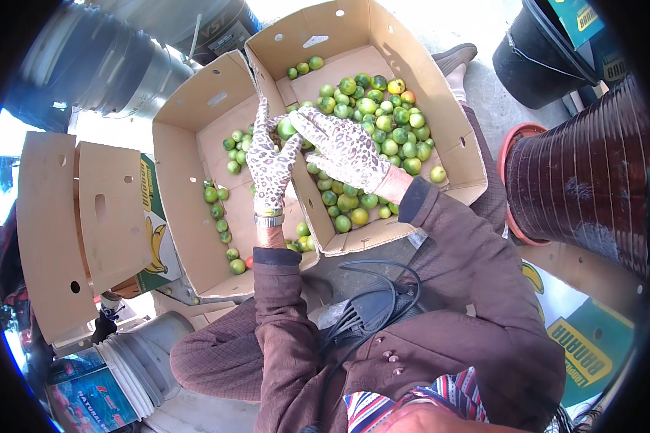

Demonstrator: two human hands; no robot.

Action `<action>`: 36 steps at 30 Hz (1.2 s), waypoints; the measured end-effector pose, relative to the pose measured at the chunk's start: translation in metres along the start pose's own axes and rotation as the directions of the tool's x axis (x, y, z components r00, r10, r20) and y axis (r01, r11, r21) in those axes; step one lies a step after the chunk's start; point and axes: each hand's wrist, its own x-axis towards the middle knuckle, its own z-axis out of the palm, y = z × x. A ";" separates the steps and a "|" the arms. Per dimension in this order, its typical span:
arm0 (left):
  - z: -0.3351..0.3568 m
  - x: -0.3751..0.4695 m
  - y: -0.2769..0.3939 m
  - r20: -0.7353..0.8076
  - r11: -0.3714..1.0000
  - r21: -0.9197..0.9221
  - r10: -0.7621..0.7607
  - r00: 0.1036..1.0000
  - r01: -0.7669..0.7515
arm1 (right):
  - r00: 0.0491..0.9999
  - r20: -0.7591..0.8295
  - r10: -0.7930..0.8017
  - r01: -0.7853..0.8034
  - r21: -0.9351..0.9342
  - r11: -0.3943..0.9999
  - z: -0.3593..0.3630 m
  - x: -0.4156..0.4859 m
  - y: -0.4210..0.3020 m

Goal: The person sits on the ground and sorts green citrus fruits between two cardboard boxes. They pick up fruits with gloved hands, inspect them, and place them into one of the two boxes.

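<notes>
Both hands wear white gloves with a leopard print. My left hand (271, 159) is over the wall between two cardboard boxes, its thumb and fingers around a green tomato (286, 128). My right hand (344, 146) reaches in from the right, its fingertips against the same tomato; whether it grips anything is hidden. Below it, the right cardboard box (325, 50) holds a heap of mostly green tomatoes (394, 132), a few turning yellow or orange. In the left cardboard box (174, 178), smaller groups of green tomatoes (216, 211) lie along the sides, with a red tomato (249, 262) near the front.
Flattened-looking brown cardboard (111, 216) and a printed banana box (154, 233) stand left. Buckets surround me: a black bucket (536, 59), a white bucket (141, 357), and stacked buckets (103, 59). A dark ribbed container (574, 173) stands right. A cable (379, 265) lies on my lap.
</notes>
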 end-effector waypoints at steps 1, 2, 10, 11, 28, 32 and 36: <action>0.000 -0.004 0.000 0.061 0.999 -0.001 0.049 0.997 -0.049 | 0.999 0.041 -0.012 0.013 -0.014 1.000 -0.001 0.004 -0.004; 0.001 -0.004 -0.003 0.154 0.997 -0.072 -0.026 0.988 0.038 | 1.000 0.013 -0.026 0.027 -0.051 0.998 0.006 0.003 -0.001; -0.008 0.018 -0.032 -0.275 0.959 -0.284 -0.071 0.959 -0.010 | 0.993 -0.012 0.122 -0.117 -0.377 0.919 -0.007 -0.021 0.097; -0.024 0.019 -0.056 -0.417 0.989 -0.128 -0.121 0.901 0.074 | 0.988 0.018 0.150 -0.130 -0.406 0.904 -0.012 -0.025 0.113; -0.060 -0.025 -0.215 -0.189 0.519 0.803 -0.245 0.951 0.293 | 0.979 0.139 0.147 -0.116 -0.209 0.971 0.027 -0.041 0.131; -0.055 -0.020 -0.210 -0.440 0.585 0.625 -0.282 0.853 0.516 | 0.980 0.177 0.097 -0.080 -0.098 0.992 0.023 -0.036 0.107; -0.043 0.033 -0.143 -0.538 0.860 0.419 -0.024 0.843 0.291 | 0.993 0.116 0.031 -0.017 -0.119 0.993 0.021 -0.039 0.106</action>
